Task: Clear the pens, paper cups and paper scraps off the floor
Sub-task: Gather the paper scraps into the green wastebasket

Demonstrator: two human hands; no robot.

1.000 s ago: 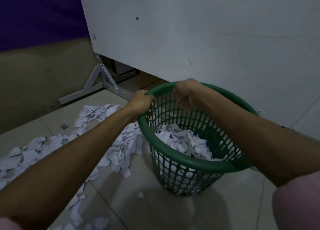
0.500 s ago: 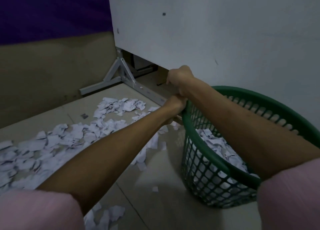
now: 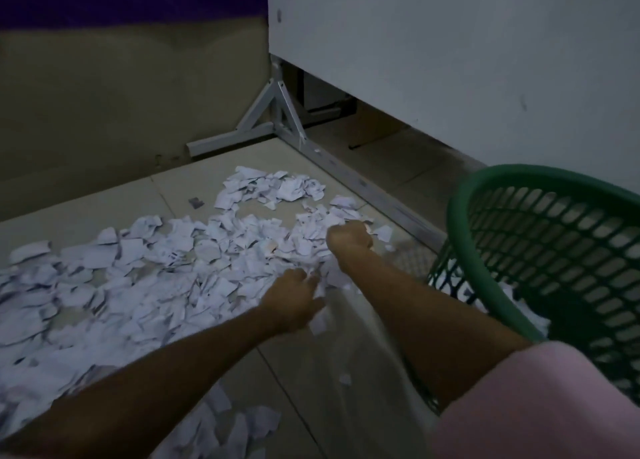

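Now my left hand (image 3: 294, 297) and right hand (image 3: 349, 238) both claw torn white paper scraps (image 3: 145, 278), green plastic mesh basket (image 3: 554, 250) at three o'clock.

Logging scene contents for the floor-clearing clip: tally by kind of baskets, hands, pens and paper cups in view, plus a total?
Green basket: 1
Hands: 2, left hand and right hand, both down in the paper scraps
Pens: 0 visible
Paper cups: 0 visible
Paper scraps: too many and too overlapped to count, so left out of the total
Total: 3
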